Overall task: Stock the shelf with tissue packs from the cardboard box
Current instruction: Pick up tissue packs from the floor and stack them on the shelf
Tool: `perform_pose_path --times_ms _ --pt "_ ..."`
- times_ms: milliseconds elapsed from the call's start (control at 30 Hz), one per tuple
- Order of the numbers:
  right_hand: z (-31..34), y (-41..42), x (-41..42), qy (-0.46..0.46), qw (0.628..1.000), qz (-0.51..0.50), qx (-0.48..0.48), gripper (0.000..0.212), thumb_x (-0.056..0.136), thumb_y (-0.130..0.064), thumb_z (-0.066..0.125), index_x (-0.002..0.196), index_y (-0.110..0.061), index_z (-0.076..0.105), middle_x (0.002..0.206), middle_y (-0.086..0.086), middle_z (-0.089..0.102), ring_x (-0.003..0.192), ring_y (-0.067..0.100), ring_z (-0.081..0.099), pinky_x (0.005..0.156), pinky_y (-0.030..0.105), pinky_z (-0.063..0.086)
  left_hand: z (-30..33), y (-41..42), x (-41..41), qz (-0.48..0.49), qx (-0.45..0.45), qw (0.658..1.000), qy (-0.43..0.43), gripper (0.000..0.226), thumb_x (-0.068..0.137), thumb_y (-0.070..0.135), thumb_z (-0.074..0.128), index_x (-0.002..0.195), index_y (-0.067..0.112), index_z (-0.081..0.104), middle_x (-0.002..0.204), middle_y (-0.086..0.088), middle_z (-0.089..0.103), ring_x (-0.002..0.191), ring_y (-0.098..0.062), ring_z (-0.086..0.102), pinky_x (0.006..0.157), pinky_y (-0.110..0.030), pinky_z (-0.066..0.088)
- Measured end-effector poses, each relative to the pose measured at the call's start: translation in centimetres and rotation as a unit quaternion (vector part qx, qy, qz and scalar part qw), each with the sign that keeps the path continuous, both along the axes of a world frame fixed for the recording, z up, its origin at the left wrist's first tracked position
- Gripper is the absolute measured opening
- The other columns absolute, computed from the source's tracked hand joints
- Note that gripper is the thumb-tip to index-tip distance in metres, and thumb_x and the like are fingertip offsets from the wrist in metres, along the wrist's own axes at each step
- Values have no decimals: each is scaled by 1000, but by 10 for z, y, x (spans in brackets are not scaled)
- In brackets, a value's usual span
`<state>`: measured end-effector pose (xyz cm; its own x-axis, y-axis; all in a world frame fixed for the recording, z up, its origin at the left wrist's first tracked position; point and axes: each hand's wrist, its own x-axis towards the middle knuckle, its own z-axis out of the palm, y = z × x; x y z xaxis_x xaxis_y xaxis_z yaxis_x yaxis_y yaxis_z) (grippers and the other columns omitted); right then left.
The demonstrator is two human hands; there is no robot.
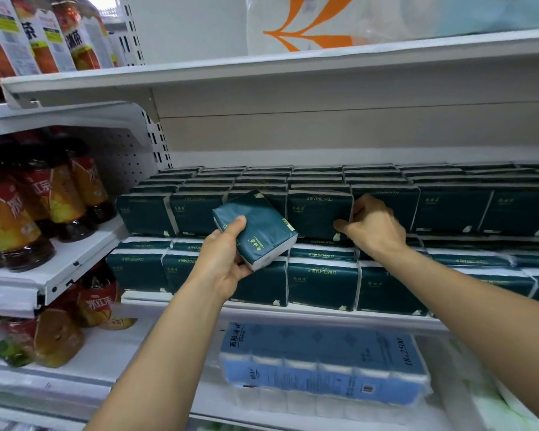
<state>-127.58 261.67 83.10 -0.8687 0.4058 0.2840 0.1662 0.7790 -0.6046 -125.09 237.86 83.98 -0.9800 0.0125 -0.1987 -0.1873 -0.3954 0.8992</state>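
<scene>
The dark green, plastic-wrapped rectangular tissue pack [255, 228] is held tilted in front of the shelf's upper row, over what looks like a gap in that row. It should be light and soft: paper inside thin film, which gives under a squeeze and is probably a little slick. The broad faces are the sensible place to hold it, with the narrow white ends left free so it can slide in between its neighbours.

The left hand [223, 259] grips it that way, thumb curled over the upper face near the corner and the other fingers under the pack, largely hidden.

The right hand [372, 223] is on the stocked dark green tissue pack [319, 213] just to the right of the gap, thumb across its front and the other fingers curled round its right edge, apparently steadying or shifting it; how firmly it grips is hard to tell.

The white metal shelf [293, 311] carries two stacked tiers of matching packs. Below lies a blue plastic-wrapped bundle of paper rolls [321, 362]; bottled red-labelled tea drinks [53, 194] stand to the left. The cardboard box is out of view.
</scene>
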Motion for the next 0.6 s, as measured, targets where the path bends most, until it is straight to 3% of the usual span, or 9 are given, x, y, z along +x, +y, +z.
perform_pose_path --times_ms 133,467,600 --pt "1 -1 2 -11 1000 3 12 38 79 -45 72 99 -20 52 93 5 64 85 29 60 75 34 46 -1 0 2 -1 4 1000 5 9 101 25 59 106 18 60 91 -7 77 78 -24 75 61 -44 62" --pt "7 -4 19 7 1000 16 -11 61 77 -47 76 120 -17 45 100 4 63 95 29 61 82 37 49 0 0 11 3 10 1000 9 7 101 25 59 105 20 59 93 -5 75 85 -24 73 67 -46 61" --pt "7 -6 25 64 996 34 -51 48 81 -45 72 112 -20 46 90 -1 60 90 26 60 84 44 51 0 -2 17 -7 14 1000 14 16 100 28 60 113 20 61 99 -6 77 90 -24 73 74 -45 61"
